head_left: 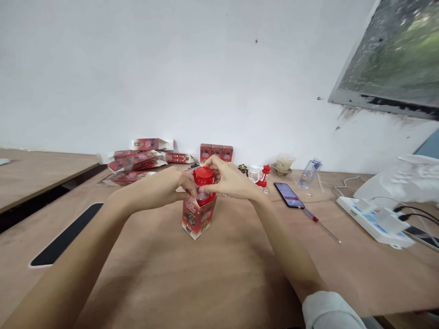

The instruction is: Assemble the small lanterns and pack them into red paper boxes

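Observation:
A small red lantern (203, 177) with a clear middle sits partly inside an open red printed box (198, 218) standing on the wooden table (212, 283). My left hand (171, 186) grips the lantern from the left. My right hand (229, 179) holds its red top from the right. Both hands meet over the box's open mouth.
Flat and folded red boxes (137, 160) pile at the back left, three upright ones (216, 151) behind. A second red lantern (264, 176), a cup (284, 162), a plastic bottle (309, 172), a phone (288, 195), a screwdriver (320, 224) and a power strip (373, 221) lie right. A black pad (65, 237) lies left.

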A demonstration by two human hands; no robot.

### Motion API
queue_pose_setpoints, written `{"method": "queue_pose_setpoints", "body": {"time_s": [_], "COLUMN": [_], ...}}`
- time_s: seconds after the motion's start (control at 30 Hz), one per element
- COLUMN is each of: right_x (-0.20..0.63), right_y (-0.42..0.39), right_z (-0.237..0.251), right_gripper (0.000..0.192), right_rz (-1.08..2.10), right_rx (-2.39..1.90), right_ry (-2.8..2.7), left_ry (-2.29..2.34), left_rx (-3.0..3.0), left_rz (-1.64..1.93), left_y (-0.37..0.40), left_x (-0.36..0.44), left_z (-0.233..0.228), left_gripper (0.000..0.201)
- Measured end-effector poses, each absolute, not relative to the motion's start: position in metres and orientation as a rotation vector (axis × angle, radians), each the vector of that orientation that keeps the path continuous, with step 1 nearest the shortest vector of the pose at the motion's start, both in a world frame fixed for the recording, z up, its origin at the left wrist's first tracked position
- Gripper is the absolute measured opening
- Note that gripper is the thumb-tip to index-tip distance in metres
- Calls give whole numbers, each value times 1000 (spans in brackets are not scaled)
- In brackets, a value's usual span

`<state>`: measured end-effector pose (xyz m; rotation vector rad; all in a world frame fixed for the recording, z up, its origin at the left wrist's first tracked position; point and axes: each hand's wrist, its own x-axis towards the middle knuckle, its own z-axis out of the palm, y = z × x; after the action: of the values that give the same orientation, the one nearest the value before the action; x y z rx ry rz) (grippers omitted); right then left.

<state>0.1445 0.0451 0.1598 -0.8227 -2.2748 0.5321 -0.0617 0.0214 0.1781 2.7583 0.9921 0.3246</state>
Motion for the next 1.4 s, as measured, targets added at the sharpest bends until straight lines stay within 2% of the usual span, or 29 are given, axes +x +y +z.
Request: {"method": "queue_pose_setpoints", "body": {"time_s": [0.17, 0.3, 0.5, 0.87, 1.0, 1.2, 1.4], "right_x": [146, 144, 144, 125, 122, 120, 122], "right_y": [41, 43, 45, 54, 54, 57, 61], "right_z": [166, 165, 162, 142, 141, 138, 136], "right_gripper": [46, 41, 52, 45, 42, 19, 22], "right_rz": [440, 323, 302, 89, 84, 36, 2], "right_rx": [-696, -703, -724, -1148, -1126, -1169, -1138], "right_ry": [-2416, -2497, -2577, -2323, -2372, -2427, -2554], "left_ry": [951, 1056, 1134, 1214, 1219, 1248, 1201], "left_rx": [2811, 2835, 2869, 2848, 2765, 2698, 2726], "left_rz": [288, 341, 316, 192, 108, 63, 87], "left_y": [24, 32, 38, 51, 51, 44, 43], "left_x": [-63, -66, -72, -72, -69, -67, -68], "left_z": [177, 175, 172, 163, 163, 165, 167], "left_gripper": [22, 19, 17, 18, 18, 18, 17]}}
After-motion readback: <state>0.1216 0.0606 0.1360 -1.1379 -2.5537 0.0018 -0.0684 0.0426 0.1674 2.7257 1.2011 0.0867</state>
